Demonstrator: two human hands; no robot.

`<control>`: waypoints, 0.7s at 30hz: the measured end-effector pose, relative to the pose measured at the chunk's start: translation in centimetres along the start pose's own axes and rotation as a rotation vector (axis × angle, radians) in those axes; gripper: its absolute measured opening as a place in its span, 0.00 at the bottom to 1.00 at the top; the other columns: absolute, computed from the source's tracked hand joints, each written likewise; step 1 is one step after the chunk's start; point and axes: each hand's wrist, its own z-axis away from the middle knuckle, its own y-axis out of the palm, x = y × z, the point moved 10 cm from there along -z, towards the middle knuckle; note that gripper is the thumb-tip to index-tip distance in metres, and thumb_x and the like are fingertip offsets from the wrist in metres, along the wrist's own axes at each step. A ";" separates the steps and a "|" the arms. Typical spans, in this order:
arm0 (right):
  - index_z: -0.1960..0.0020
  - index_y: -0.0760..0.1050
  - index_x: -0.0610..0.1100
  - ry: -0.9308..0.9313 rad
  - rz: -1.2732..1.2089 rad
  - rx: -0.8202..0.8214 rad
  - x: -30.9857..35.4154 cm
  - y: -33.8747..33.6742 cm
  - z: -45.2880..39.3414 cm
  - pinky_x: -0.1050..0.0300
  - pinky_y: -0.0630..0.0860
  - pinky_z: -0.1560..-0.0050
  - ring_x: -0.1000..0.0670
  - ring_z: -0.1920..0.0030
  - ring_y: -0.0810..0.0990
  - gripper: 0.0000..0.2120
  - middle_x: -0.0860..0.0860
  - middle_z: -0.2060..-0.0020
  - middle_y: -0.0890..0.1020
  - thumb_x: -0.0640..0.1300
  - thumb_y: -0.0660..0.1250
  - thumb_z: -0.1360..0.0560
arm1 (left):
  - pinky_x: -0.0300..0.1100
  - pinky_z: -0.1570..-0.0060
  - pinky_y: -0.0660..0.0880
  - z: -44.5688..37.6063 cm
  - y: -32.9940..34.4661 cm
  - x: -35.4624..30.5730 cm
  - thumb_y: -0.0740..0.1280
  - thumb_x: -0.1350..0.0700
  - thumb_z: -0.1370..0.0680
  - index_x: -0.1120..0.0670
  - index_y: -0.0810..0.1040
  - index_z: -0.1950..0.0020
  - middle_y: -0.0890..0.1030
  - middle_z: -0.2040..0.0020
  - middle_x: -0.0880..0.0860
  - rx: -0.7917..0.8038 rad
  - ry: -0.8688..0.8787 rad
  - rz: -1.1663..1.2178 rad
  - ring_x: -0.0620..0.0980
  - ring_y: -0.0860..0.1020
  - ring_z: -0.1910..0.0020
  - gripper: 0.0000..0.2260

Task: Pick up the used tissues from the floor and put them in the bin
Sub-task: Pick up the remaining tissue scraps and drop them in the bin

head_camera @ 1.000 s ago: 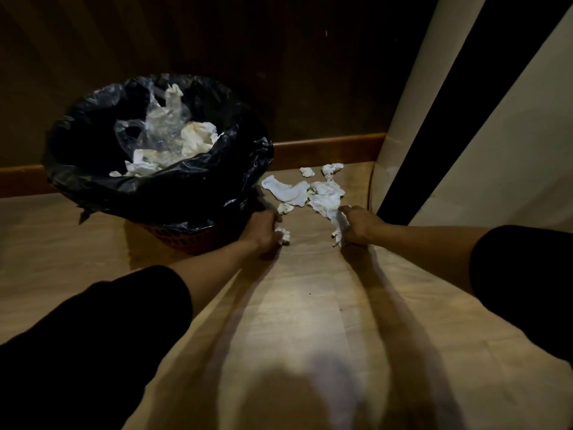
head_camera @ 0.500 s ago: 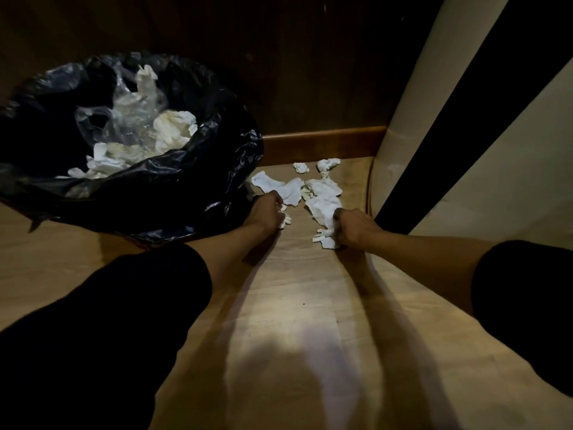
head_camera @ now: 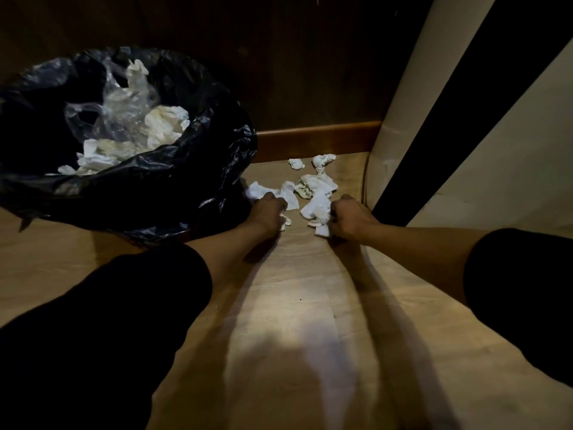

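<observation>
Crumpled used tissues (head_camera: pixel 316 193) scattered on the wooden floor (head_camera: pixel 294 305) just right of the black-lined bin (head_camera: pixel 198 193). Left hand (head_camera: pixel 268 212) and right hand (head_camera: pixel 352 217) each curl closed around tissue. Light, soft and tearable, these probably suit gathering pinches at bunched centres.

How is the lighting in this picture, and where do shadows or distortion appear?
Head view: dim overall, with a bright patch on the floor; long arm shadows run toward the camera from the left hand and right hand; wide-angle distortion bends the straight wall edges.
</observation>
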 end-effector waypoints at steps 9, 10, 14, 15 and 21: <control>0.46 0.79 0.37 0.041 0.063 -0.143 1.2 -3.3 -2.7 0.52 0.74 0.50 0.40 0.39 0.73 0.14 0.41 0.37 0.71 0.42 0.73 0.28 | 0.46 0.49 0.76 3.2 0.6 1.1 0.74 0.47 0.29 0.53 0.82 0.56 0.79 0.50 0.56 -0.084 0.019 0.062 0.56 0.78 0.50 0.11; 0.46 0.80 0.36 0.028 0.050 -0.135 1.5 -3.1 -3.4 0.52 0.75 0.46 0.40 0.36 0.72 0.14 0.40 0.34 0.70 0.42 0.73 0.29 | 0.46 0.49 0.75 3.4 0.8 1.1 0.72 0.44 0.29 0.54 0.80 0.58 0.79 0.51 0.57 -0.083 0.036 0.044 0.56 0.78 0.50 0.13; 0.50 0.79 0.39 -0.021 -0.015 -0.040 2.4 -1.2 -4.3 0.56 0.71 0.56 0.40 0.46 0.79 0.10 0.40 0.44 0.79 0.41 0.72 0.29 | 0.46 0.47 0.76 3.8 0.8 0.7 0.72 0.40 0.33 0.53 0.80 0.52 0.81 0.46 0.57 -0.053 0.088 -0.030 0.57 0.78 0.47 0.20; 0.50 0.78 0.39 -0.036 -0.026 -0.029 2.5 -0.8 -4.0 0.56 0.69 0.59 0.40 0.48 0.79 0.09 0.39 0.47 0.81 0.40 0.71 0.29 | 0.45 0.46 0.76 3.8 0.7 0.6 0.74 0.43 0.32 0.54 0.80 0.46 0.81 0.44 0.56 -0.045 0.094 -0.046 0.57 0.78 0.44 0.20; 0.39 0.59 0.39 -0.051 -0.143 -0.100 1.6 -0.5 -0.6 0.52 0.69 0.66 0.38 0.59 0.80 0.22 0.41 0.59 0.78 0.42 0.67 0.26 | 0.43 0.55 0.75 2.5 -0.6 0.8 0.75 0.55 0.34 0.55 0.80 0.52 0.84 0.52 0.56 -0.096 -0.013 0.064 0.57 0.81 0.49 0.13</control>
